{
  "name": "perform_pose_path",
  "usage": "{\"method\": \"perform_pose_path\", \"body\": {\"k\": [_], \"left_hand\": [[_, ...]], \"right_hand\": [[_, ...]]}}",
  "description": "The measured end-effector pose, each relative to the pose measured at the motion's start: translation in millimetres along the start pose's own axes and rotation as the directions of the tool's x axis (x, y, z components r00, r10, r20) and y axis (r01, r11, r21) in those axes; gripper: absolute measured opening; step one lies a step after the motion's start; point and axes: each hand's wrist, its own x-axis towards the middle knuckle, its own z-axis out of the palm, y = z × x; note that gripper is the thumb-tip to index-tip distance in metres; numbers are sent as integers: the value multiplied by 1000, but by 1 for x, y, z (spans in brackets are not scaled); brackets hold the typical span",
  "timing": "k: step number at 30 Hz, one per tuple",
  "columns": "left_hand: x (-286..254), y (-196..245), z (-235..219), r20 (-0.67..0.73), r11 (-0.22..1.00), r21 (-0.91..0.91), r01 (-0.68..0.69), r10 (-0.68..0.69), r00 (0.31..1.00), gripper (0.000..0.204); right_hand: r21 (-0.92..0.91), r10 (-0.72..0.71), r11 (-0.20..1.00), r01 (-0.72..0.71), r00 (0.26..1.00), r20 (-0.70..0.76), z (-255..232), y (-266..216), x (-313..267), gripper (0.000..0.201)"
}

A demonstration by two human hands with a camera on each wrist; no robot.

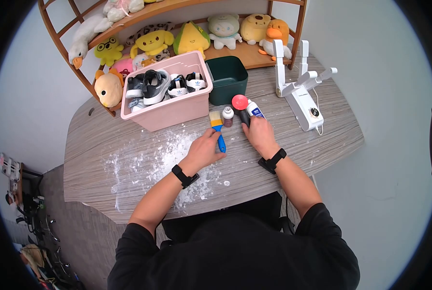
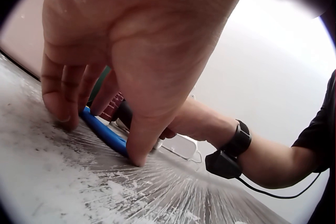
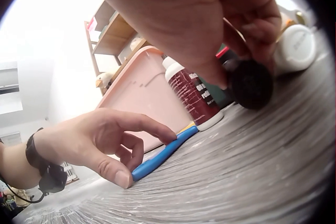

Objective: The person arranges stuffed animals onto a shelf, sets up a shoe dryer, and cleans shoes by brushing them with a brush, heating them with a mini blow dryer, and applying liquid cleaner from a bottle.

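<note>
My left hand (image 1: 204, 152) holds the blue handle of a paintbrush (image 1: 216, 119), thumb at its near end and fingertips farther along. The brush lies on the table, its pale bristles pointing away. In the right wrist view the left thumb and index finger touch the blue handle (image 3: 161, 157). My right hand (image 1: 263, 135) grips the black handle of a tool with a round red head (image 1: 239, 101). Between the hands a small bottle (image 1: 228, 119) with a white cap and dark red label stands upright. Beside the right fingers is a white bottle (image 1: 256, 110) with a blue label.
White powder (image 1: 172, 150) is scattered over the table's left half. A pink bin (image 1: 172, 113) of shoes and a dark green bin (image 1: 229, 77) stand behind the bottles. A white device with upright arms (image 1: 305, 106) is at right. Plush toys fill the shelf (image 1: 254, 53) behind.
</note>
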Motion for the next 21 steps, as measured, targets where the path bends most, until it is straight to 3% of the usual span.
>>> {"method": "perform_pose_path", "body": {"k": [7,9,13,15,17,19,21], "left_hand": [[1,3,-5,6,1000,26,1,-1,1000,75],[8,4,-6,-172,999,-37,-14,8,985,71],[38,10,-11,-275,984,-179,22,-72,959,68],[59,3,-4,-418,980,-165,-114,35,908,69],[74,0,-1,-403,977,-184,-109,26,915,62],[84,0,-1,-387,974,-199,-106,21,922,56],[88,2,-2,-249,950,-313,4,-87,965,40]], "right_hand": [[-3,1,1000,-1,1000,17,-3,0,0,33],[-5,-4,1000,4,1000,21,-7,-2,-1,33],[3,-13,1000,14,994,-108,-15,-2,-9,33],[-11,-16,1000,14,987,-162,-15,10,-10,34],[-74,-126,991,108,942,-310,-10,28,-6,34],[-58,-81,996,68,959,-271,-10,39,-6,36],[-38,-36,999,28,973,-227,-13,40,-6,37]]}}
